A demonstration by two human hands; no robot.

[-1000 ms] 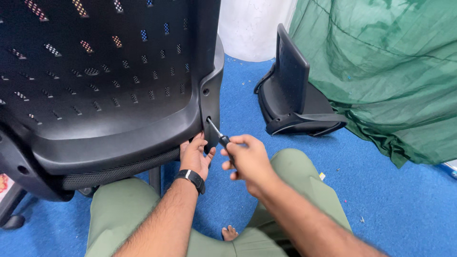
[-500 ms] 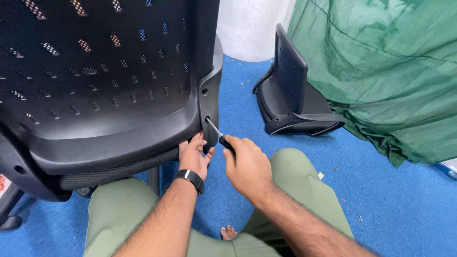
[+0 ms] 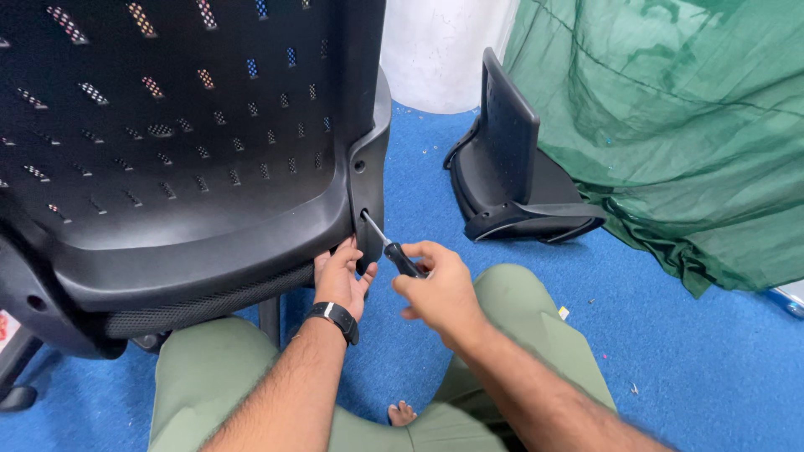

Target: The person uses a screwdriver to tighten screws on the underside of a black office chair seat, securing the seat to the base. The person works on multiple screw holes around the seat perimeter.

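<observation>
A black office chair back [image 3: 193,151] with slotted holes fills the left half of the view. My left hand [image 3: 339,276], with a black wristband, presses against the lower edge of its side frame. My right hand [image 3: 440,289] grips a screwdriver [image 3: 392,249] with a black handle. The metal shaft points up and left, and its tip sits in a hole [image 3: 365,216] in the chair's side frame. A second hole [image 3: 358,166] lies a little higher on the same frame. My legs in green trousers [image 3: 226,377] are folded on the floor below.
Blue carpet [image 3: 670,335] covers the floor. A separate black chair part [image 3: 511,176] lies at the back right. Green netting cloth [image 3: 670,125] is piled at the right. A white column [image 3: 444,50] stands behind. A bare foot [image 3: 402,413] shows between my knees.
My right hand has turned on the screwdriver handle and shifted slightly, with the tip staying in the hole. My left hand has stayed against the chair frame.
</observation>
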